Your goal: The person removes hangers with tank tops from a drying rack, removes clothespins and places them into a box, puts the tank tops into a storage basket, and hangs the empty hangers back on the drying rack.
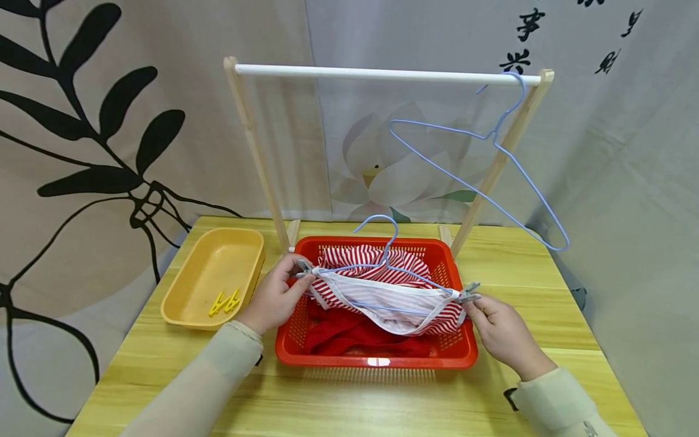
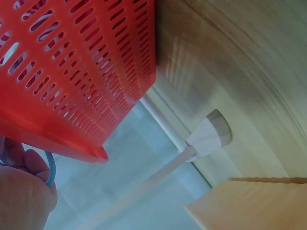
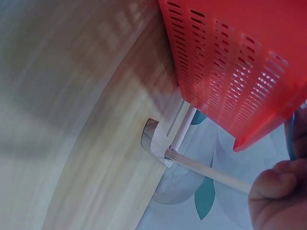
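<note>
A light blue clothes hanger (image 1: 386,255) lies across the red basket, its hook pointing up. Along it stretches a red-and-white striped garment (image 1: 445,325) with white trim, clipped at both ends by a grey clothespin (image 1: 303,267) on the left and another grey clothespin (image 1: 468,292) on the right. My left hand (image 1: 275,297) grips the hanger's left end beside the clothespin; the hanger's curved end (image 2: 51,167) shows between the fingers in the left wrist view. At the other end my right hand (image 1: 505,334) holds the hanger's right corner, its wire (image 3: 290,136) running by the fingers.
The red basket (image 1: 377,362) holds more striped cloth and a red cloth (image 1: 355,334). To its left, a yellow tray (image 1: 213,243) contains yellow clothespins (image 1: 224,302). Behind stands a wooden rack with a white rail (image 1: 371,73); another blue hanger (image 1: 464,184) hangs from its right end.
</note>
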Motion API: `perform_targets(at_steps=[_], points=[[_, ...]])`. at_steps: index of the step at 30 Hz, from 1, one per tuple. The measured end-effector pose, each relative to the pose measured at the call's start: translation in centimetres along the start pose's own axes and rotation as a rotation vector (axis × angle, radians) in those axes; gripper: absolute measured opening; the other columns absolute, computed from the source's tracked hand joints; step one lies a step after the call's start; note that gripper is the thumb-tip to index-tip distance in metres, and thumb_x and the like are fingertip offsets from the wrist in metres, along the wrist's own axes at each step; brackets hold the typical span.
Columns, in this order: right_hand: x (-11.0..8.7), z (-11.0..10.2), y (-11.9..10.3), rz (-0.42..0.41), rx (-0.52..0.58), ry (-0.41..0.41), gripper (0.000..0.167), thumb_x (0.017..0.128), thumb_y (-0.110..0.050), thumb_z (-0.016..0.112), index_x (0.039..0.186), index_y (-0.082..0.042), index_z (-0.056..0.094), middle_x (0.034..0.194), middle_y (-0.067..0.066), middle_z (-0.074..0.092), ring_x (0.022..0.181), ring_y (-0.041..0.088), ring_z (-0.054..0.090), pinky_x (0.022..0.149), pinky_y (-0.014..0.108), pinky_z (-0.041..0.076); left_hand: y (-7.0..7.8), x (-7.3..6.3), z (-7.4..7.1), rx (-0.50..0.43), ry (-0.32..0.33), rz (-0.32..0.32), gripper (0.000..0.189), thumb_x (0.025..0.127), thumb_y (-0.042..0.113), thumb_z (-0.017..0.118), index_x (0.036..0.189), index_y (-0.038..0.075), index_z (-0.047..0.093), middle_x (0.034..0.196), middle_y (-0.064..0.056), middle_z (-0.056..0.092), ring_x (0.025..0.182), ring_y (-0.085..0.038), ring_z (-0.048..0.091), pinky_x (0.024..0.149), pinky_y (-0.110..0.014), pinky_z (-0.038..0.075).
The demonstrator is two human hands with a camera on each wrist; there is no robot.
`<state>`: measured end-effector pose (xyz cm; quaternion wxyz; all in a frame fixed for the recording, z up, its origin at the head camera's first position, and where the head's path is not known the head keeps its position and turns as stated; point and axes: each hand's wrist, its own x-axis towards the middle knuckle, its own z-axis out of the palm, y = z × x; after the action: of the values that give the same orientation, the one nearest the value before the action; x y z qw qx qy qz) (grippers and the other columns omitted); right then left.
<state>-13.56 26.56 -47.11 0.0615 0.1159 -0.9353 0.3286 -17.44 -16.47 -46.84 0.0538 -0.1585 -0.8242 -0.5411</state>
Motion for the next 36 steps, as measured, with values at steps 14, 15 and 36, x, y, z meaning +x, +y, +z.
perform_targets(at_steps=[14, 15, 36], points=[[-0.05, 0.56, 0.49, 0.005, 0.065, -0.011, 0.02, 0.108, -0.011, 0.057, 0.116, -0.012, 0.076, 0.111, 0.005, 0.078, 0.098, 0.003, 0.065, 0.085, 0.031, 0.059, 0.01, -0.11, 0.13, 0.006, 0.012, -0.004, 0.016, 0.103, 0.006, 0.065, 0.117, 0.008, 0.057, 0.114, -0.01, 0.067, 0.112, -0.029, 0.065, 0.091, -0.031, 0.06], [-0.05, 0.58, 0.5, 0.005, 0.065, -0.014, 0.021, 0.109, -0.011, 0.057, 0.117, -0.011, 0.076, 0.112, 0.005, 0.078, 0.098, 0.004, 0.065, 0.085, 0.031, 0.059, 0.04, -0.12, 0.15, 0.007, 0.012, -0.002, 0.016, 0.103, 0.006, 0.065, 0.117, 0.007, 0.057, 0.113, -0.01, 0.067, 0.111, -0.029, 0.065, 0.091, -0.032, 0.06], [-0.01, 0.74, 0.18, 0.029, 0.073, -0.009, 0.021, 0.109, -0.011, 0.054, 0.116, -0.009, 0.073, 0.108, 0.006, 0.075, 0.093, 0.003, 0.059, 0.084, 0.026, 0.054, -0.07, 0.0, 0.15, 0.02, 0.03, -0.008, 0.013, 0.104, 0.009, 0.065, 0.115, 0.01, 0.059, 0.112, -0.006, 0.067, 0.109, -0.021, 0.063, 0.089, -0.027, 0.057]])
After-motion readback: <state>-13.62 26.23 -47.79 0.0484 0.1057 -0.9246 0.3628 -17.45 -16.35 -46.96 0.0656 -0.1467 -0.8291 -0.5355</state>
